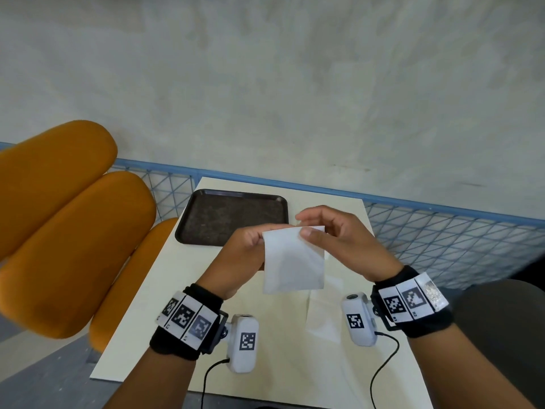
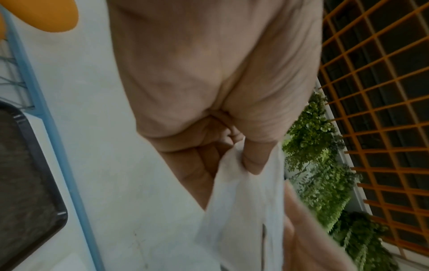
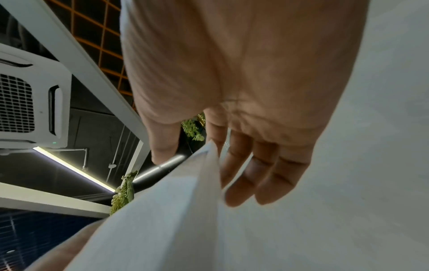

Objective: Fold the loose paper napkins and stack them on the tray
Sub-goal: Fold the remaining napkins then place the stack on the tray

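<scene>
Both hands hold a white paper napkin (image 1: 293, 261) upright in the air over the cream table (image 1: 165, 305). My left hand (image 1: 259, 236) pinches its top left corner, thumb (image 2: 253, 161) on the paper (image 2: 241, 220). My right hand (image 1: 303, 228) pinches the top edge near the right corner, thumb in front and fingers (image 3: 243, 174) behind the napkin (image 3: 162, 220). The dark brown tray (image 1: 233, 216) lies just beyond my left hand with nothing on it. Another pale napkin (image 1: 324, 317) lies flat on the table below my right wrist.
Orange chair cushions (image 1: 67, 228) crowd the table's left side. A blue mesh railing (image 1: 442, 231) runs behind the table and along its right. The tray's corner (image 2: 27, 183) shows in the left wrist view.
</scene>
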The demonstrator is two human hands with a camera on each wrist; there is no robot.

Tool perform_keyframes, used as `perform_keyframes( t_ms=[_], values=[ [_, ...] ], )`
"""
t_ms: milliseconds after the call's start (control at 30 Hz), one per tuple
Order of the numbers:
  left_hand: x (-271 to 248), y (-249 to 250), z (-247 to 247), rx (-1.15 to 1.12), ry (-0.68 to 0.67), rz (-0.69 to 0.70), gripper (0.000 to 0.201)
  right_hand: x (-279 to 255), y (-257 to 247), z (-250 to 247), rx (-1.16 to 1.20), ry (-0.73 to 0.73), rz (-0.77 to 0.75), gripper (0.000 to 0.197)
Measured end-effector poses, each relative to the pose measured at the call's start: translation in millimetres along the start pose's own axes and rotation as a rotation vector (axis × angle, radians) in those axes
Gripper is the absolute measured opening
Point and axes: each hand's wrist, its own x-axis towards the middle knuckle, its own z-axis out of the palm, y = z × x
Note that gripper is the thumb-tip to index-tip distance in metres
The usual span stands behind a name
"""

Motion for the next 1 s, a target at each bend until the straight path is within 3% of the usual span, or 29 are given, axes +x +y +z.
perform_keyframes(
  t_ms=[100, 333, 400, 533, 600, 833, 1000],
  values=[
    [1.3, 1.3, -2.0, -0.054, -0.003, -0.043, 0.023, 0.6, -1.1, 3.0, -0.024, 0.028, -0.005, 0.006],
    [4.8, 2.1, -2.5, -0.252, 0.182, -0.132, 0.037, 3.7, -1.5, 0.4, 0.056, 0.092, 0.058, 0.012],
    [4.5, 5.2, -0.5, -0.202, 0.196, -0.14, 0.042, 4.2, 1.2, 1.0, 0.069, 0.086, 0.064, 0.014],
    [4.0, 5.7, 3.5, -0.053, 0.209, -0.042, 0.03, 3.5, 6.1, 3.7, 0.071, 0.067, 0.066, 0.016],
    [5.4, 2.2, 3.0, 0.02, 0.244, -0.008, 0.041, 3.2, 10.1, 3.4, 0.069, 0.056, 0.064, 0.017],
    [13.7, -3.9, 3.2, 0.136, 0.287, -0.007, 0.037, 7.8, 27.3, -2.5, 0.072, 0.054, 0.064, 0.022],
    [28.2, -12.6, 10.7, 0.352, 0.277, 0.066, 0.034, 15.8, 30.0, -5.4, 0.007, -0.008, 0.008, 0.009]
  ],
)
